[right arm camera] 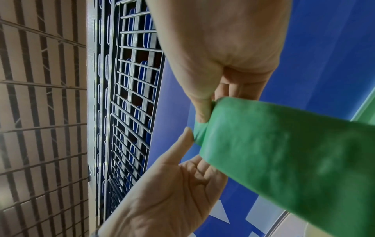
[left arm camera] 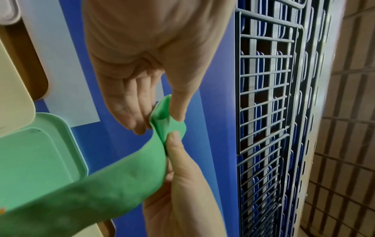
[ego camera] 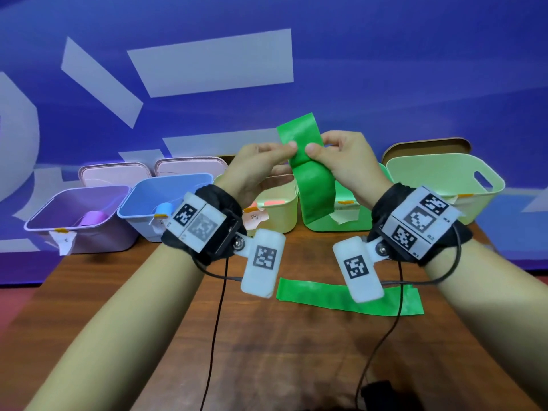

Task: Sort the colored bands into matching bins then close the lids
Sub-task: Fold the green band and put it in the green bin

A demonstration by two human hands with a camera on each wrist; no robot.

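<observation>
Standing on a brown wooden counter (ego camera: 296, 351) before a blue wall (ego camera: 385, 69), open bins line its far edge. Left hand (ego camera: 255, 170) and right hand (ego camera: 347, 161) pinch a green band (ego camera: 311, 179), raised, long axis nearly upright.

The green bin (ego camera: 332, 223) sits mostly hidden behind the held green band (ego camera: 311, 179), its inside unseen. The flat green band (ego camera: 326, 298) is partly covered by the wrist markers. Paper labels (ego camera: 256, 219) on the bins seem handwritten, but are too small to read.
</observation>
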